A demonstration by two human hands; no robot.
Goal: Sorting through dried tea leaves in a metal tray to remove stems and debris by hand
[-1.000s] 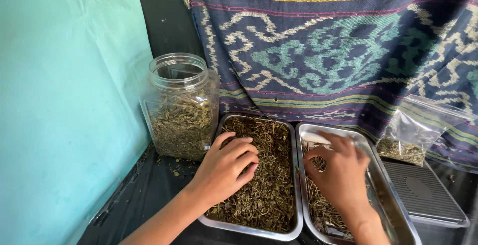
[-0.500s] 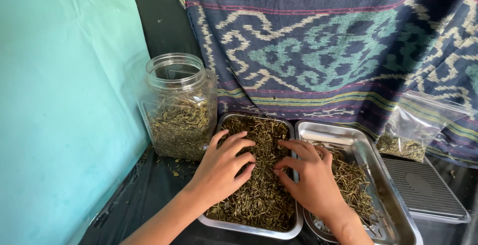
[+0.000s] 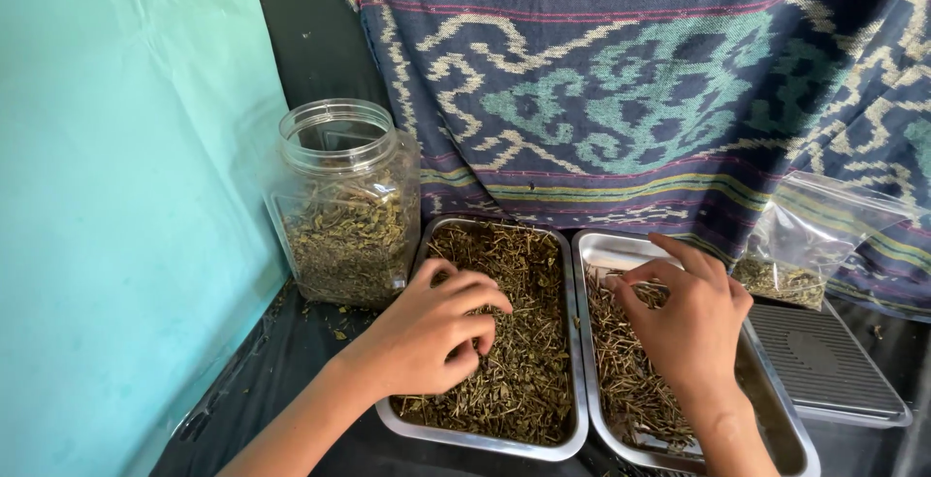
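Observation:
Two metal trays sit side by side on a dark surface. The left tray (image 3: 578, 361) is full of dried green-brown leaves and stems; my left hand (image 3: 432, 330) rests in it with fingers curled into the leaves. The right tray (image 3: 585, 249) holds a thinner layer of dried stems. Over it my right hand (image 3: 687, 317) pinches a few dried bits between thumb and forefinger near the tray's far left part.
A clear plastic jar (image 3: 346, 207) without lid, half full of dried leaves, stands left of the trays. A clear plastic bag (image 3: 810, 239) with some leaves lies on a small scale (image 3: 824, 361) at right. A patterned woven cloth (image 3: 630, 79) hangs behind; a teal wall (image 3: 116, 196) is left.
My right hand moved from the right tray to the left tray's edge, then back over the right tray holding dried bits. My left hand stayed in the left tray, fingers curling.

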